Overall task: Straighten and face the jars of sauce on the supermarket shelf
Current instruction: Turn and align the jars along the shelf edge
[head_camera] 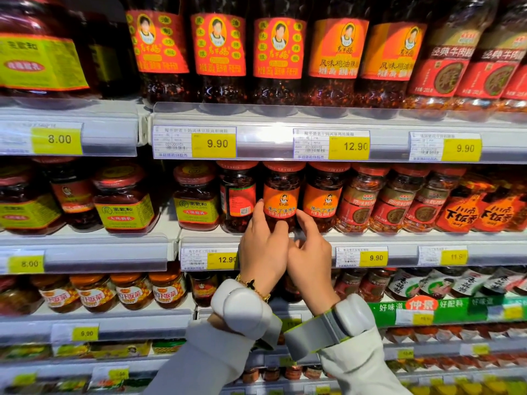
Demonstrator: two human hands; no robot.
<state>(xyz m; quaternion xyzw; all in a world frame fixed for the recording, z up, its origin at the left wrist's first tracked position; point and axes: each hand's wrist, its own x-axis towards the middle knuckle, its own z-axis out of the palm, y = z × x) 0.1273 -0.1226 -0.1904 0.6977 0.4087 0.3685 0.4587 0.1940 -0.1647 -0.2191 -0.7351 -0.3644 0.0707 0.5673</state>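
Note:
An orange-labelled chili sauce jar (282,195) with a red lid stands at the front of the middle shelf (399,238), label facing me. My left hand (263,246) grips its lower left side and my right hand (309,252) grips its lower right side, thumbs meeting under it. Just left stands a jar (238,199) turned sideways, showing its red back label with a QR code. On the right is a matching orange-labelled jar (323,198) facing forward.
Yellow-labelled bean curd jars (196,198) stand further left, brown-labelled chili jars (360,201) and red pouches (467,212) to the right. The upper shelf's price rail (285,143) hangs just above the jar lids. More jars fill the shelves above and below.

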